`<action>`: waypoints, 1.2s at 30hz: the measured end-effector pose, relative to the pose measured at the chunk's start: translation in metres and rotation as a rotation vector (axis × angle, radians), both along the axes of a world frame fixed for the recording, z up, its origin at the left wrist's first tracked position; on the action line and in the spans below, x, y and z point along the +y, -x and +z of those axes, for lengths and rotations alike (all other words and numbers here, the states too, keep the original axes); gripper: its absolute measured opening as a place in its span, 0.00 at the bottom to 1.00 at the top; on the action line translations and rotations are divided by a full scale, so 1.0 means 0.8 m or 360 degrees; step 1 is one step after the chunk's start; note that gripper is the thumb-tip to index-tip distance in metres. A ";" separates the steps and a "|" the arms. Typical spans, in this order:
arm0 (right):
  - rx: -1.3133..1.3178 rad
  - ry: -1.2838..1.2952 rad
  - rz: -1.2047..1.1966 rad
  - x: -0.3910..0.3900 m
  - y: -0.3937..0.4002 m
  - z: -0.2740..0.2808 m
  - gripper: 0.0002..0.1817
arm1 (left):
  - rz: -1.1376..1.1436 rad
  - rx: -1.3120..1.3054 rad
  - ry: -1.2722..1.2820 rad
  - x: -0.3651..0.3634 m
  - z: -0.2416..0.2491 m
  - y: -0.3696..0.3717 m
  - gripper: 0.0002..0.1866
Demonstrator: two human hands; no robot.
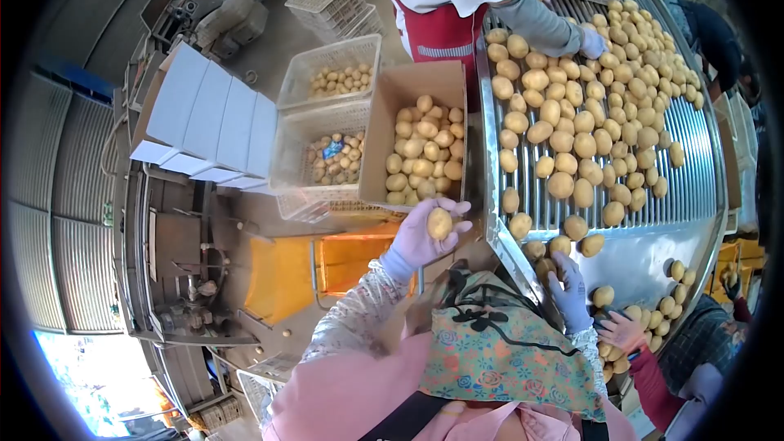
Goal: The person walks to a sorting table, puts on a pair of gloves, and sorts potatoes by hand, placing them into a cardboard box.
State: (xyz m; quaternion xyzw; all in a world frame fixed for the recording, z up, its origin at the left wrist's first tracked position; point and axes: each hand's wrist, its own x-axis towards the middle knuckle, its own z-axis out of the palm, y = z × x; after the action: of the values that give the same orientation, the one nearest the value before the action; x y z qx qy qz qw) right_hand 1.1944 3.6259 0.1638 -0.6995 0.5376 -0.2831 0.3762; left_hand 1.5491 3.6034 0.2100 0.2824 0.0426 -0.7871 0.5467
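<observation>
A single potato (440, 224) rests in my gloved left hand (426, 233), palm up with the fingers partly spread. This hand is just below an open cardboard box (374, 143) filled with potatoes (426, 140). My gloved right hand (570, 292) reaches over the near edge of the metal roller table (588, 265), fingers stretched out and apart. Its fingertips are right by a few potatoes (559, 246) along that edge. Many more potatoes (584, 144) lie spread over the rollers.
White plastic crates (287, 86) with potatoes stand left of the box, beside a row of white cartons (214, 114). An orange chute-like bin (327, 265) lies below. A co-worker's gloved hand (594, 42) works at the far rollers; another person's hand (622, 331) is at the right.
</observation>
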 end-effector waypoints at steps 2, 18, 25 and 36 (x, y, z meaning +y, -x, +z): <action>-0.0006 -0.0052 -0.0027 0.005 0.006 0.000 0.22 | 0.0013 0.0000 -0.0006 0.008 -0.015 -0.004 0.16; 0.0079 -0.0237 -0.0326 0.065 0.116 -0.030 0.19 | 0.0005 -0.1228 -0.1049 0.179 -0.121 -0.170 0.15; 0.0073 -0.0181 -0.0195 0.071 0.059 0.001 0.19 | 0.0235 -0.1312 -0.0876 0.223 -0.252 -0.199 0.20; 0.1435 -0.0014 -0.0934 0.161 0.130 -0.012 0.35 | -0.0636 -0.3537 0.1426 0.052 -0.105 -0.021 0.32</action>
State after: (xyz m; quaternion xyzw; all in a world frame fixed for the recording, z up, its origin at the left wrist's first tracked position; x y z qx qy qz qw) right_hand 1.0902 3.7550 0.1541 -0.5704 0.8199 -0.0455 0.0159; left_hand 1.5661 3.6453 0.1264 0.5910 -0.7695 -0.1312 0.2035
